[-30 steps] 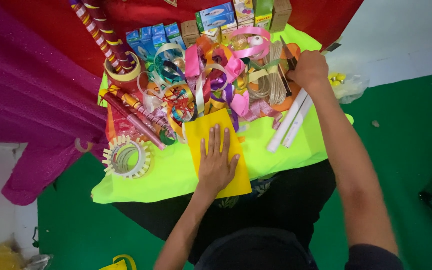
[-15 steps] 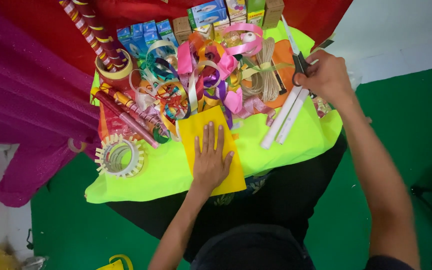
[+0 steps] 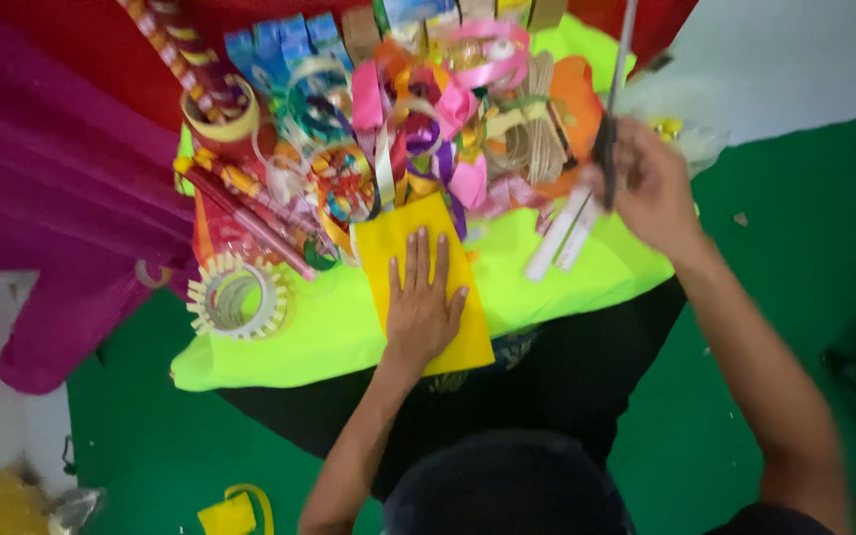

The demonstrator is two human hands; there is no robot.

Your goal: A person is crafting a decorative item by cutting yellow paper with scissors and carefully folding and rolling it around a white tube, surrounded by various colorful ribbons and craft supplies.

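On desk, near edge: yellow sheet (image 3: 400, 238) lies flat on the lime-green cover (image 3: 279, 337), its near corner overhanging the cover's front edge.
Left hand: left hand (image 3: 421, 309) is pressed palm-down on the yellow sheet, fingers (image 3: 414, 260) straight and slightly spread, gripping nothing.
Right hand: right hand (image 3: 649, 188) is raised to the right of the yellow sheet, fingers curled around the dark handles of a pair of scissors (image 3: 614, 94); the view is blurred by motion.
Scissors: blades point up and away from the yellow sheet; whether the blades are apart or together cannot be told.
White strips: white strips (image 3: 567, 233) lie on the cover just right of the yellow sheet, below the right hand.
Ribbon pile: ribbon rolls (image 3: 418, 119) in pink, purple and orange are heaped directly behind the yellow sheet.
Tape roll: toothed roll (image 3: 237, 295) rests left of the yellow sheet, near the cover's left edge.
Wrapped sticks: patterned sticks (image 3: 250, 213) lie behind-left of the yellow sheet.
Floor: green floor (image 3: 765, 297) surrounds the desk.
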